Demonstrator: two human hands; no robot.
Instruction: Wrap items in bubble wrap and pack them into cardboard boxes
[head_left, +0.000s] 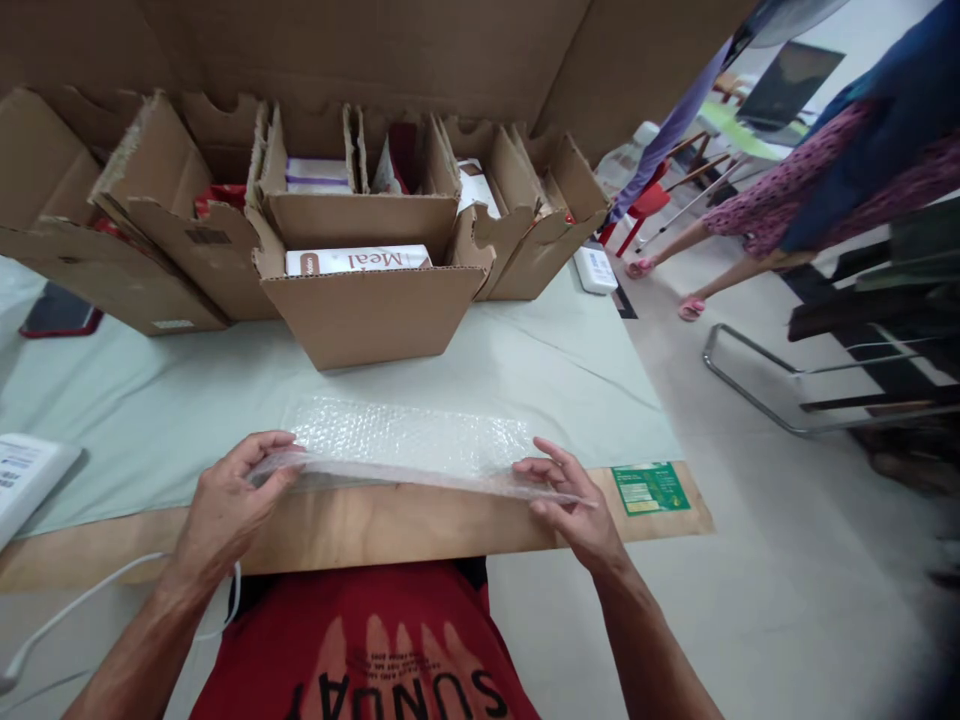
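A clear strip of bubble wrap point(412, 435) lies across the front of the table, its near edge lifted. My left hand point(244, 485) pinches one end of that edge between thumb and fingers. At the other end my right hand point(566, 490) grips it too, thumb below and fingers above, some fingers spread. Just beyond the wrap stands a cardboard box point(382, 320) with a white packet point(360, 260) marked "Meal" inside.
Several open cardboard bins point(187, 230) line the back before a tall cardboard panel point(360, 50). A phone point(61, 310) and a white device point(34, 480) are at left, a white cable point(112, 575) at the near edge. Another person point(832, 190) stands at right by a chair point(885, 320).
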